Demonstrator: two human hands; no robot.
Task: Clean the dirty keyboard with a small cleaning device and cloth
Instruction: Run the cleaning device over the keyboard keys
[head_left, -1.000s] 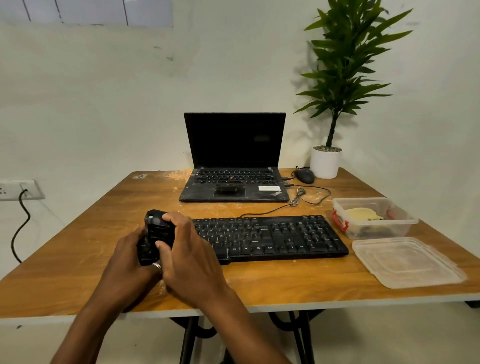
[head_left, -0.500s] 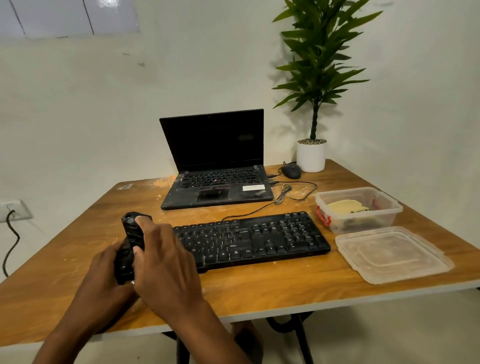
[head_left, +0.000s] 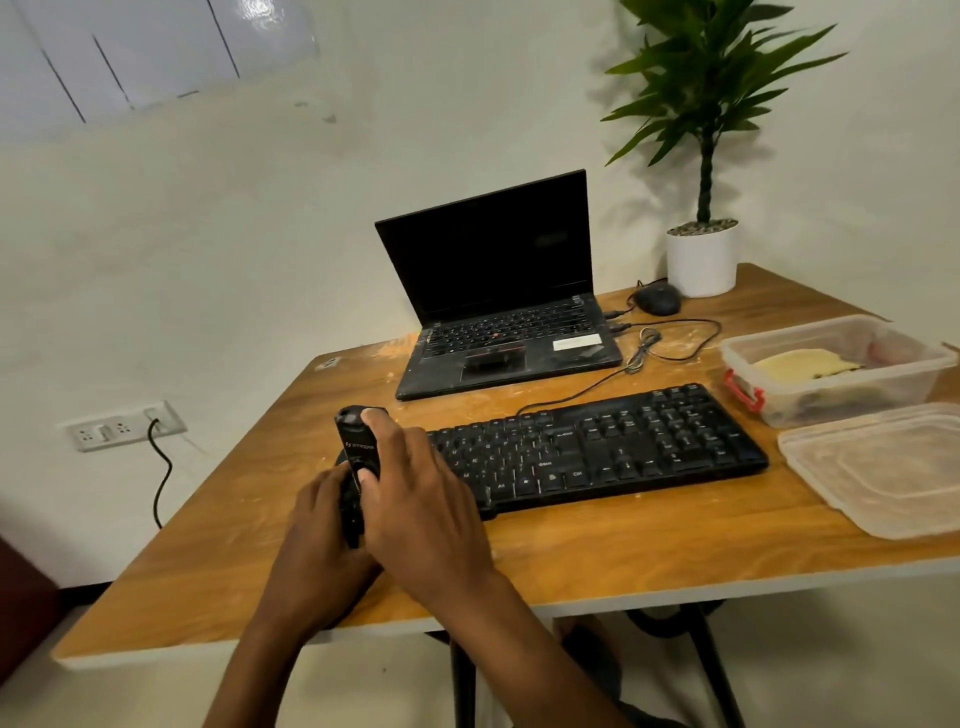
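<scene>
The table (head_left: 623, 551) is of smooth brown wood with pale, scuffed patches, the keyboard (head_left: 597, 452) is of matt black plastic, the cleaning device (head_left: 358, 447) is of slightly glossy black plastic, and the container (head_left: 883, 387) and its lid (head_left: 883, 467) are of cloudy clear plastic.

The small black handheld cleaning device (head_left: 358, 457) now stands more upright at the left end of the black keyboard (head_left: 597, 447), with more of its body and a white logo (head_left: 362, 447) exposed. The right hand (head_left: 415, 512) has stretched a finger up to the device's top end. The left hand (head_left: 317, 530) has slid lower and grips the base. The head view has swung left and tilted.
</scene>
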